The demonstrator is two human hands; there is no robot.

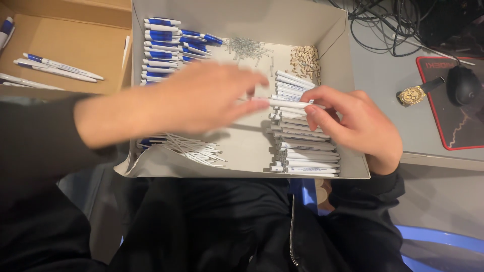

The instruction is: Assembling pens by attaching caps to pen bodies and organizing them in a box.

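My right hand pinches a white pen barrel over the stack of white barrels at the right side of an open cardboard box on my lap. My left hand, blurred, reaches across the box middle, its fingertips meeting the left end of that same barrel. Blue-and-white pen parts are stacked at the box's left. Thin white refills lie under my left hand. Small metal springs and beige tips sit at the back.
A second cardboard box at the upper left holds finished blue-and-white pens. On the grey desk at the right lie a red-edged mouse pad, a black mouse, a gold wristwatch and tangled black cables.
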